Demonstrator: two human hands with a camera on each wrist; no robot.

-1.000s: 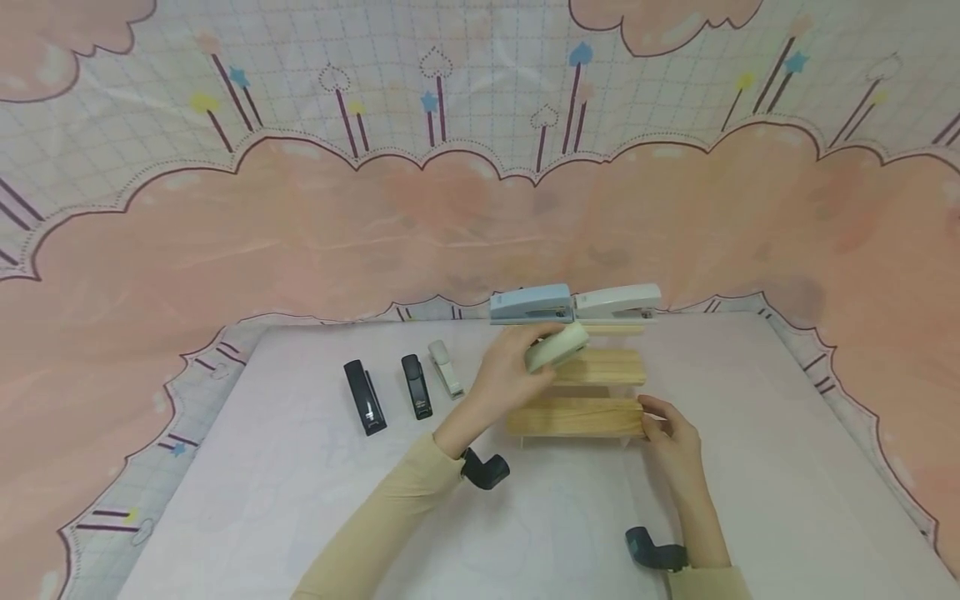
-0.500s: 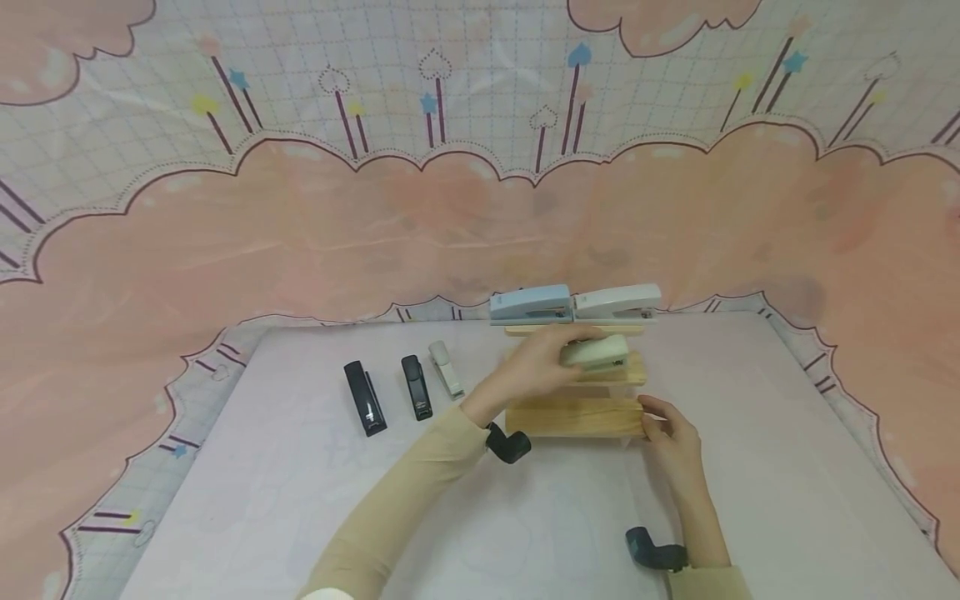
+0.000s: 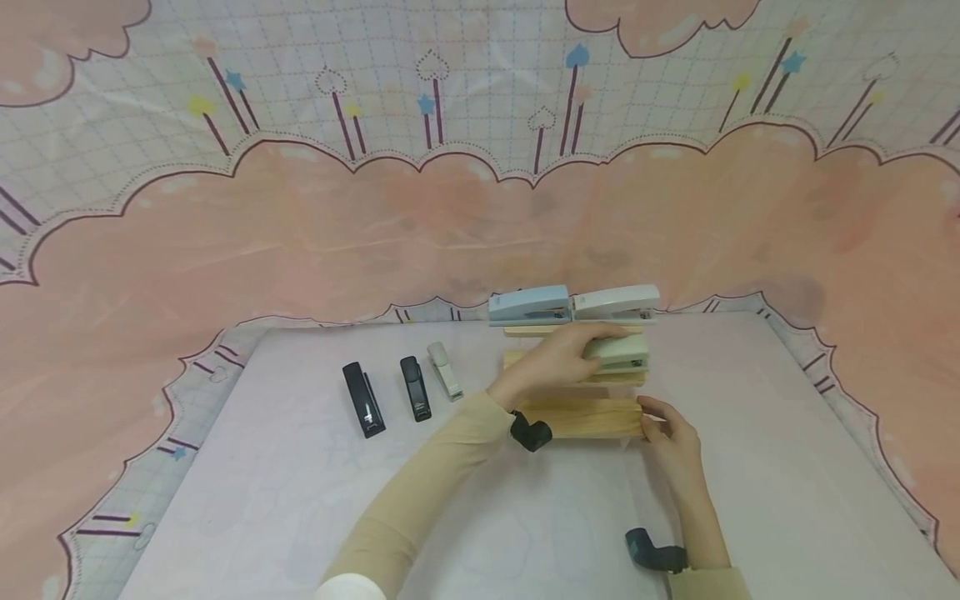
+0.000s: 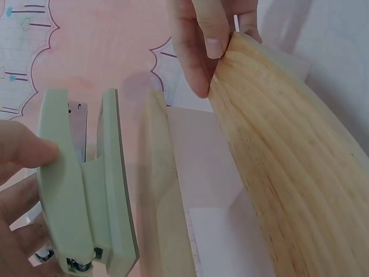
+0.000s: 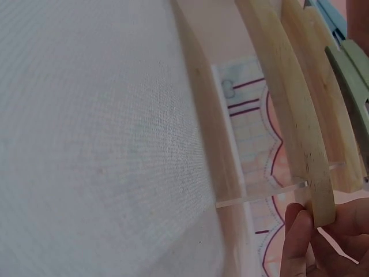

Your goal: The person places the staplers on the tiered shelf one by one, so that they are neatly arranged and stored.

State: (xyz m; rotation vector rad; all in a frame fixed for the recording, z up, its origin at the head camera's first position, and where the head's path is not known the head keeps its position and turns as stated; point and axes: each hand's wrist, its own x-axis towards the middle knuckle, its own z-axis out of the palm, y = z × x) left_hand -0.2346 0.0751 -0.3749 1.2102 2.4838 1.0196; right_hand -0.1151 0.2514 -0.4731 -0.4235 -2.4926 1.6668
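Since a moment ago our left hand (image 3: 551,362) has carried the pale green stapler (image 3: 618,353) rightward onto the wooden rack's (image 3: 592,417) middle step, fingers clamped around it, while our right hand (image 3: 671,442) pinches the rack's lowest step.

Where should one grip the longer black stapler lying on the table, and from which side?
Probably across the long sides of the longer black stapler, near its middle, coming from above: it lies flat, slim, with clear table to its left and a gap to the shorter black stapler.

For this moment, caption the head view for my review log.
Left hand sets pale green stapler on wooden rack; right hand steadies it.
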